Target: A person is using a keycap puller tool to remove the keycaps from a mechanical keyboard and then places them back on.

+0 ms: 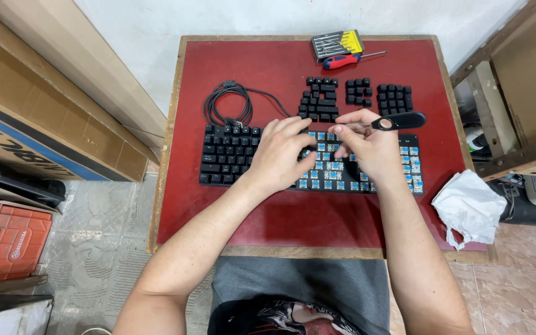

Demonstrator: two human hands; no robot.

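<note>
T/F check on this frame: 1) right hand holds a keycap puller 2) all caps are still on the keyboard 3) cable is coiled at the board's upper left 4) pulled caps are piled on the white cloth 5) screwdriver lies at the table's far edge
1) True: the right hand holds a black keycap puller.
2) False: the keyboard keeps caps on its left part only; blue switches show elsewhere.
3) True: cable.
4) False: the removed keycaps sit in groups on the red table; the white cloth carries none.
5) True: screwdriver.
</note>
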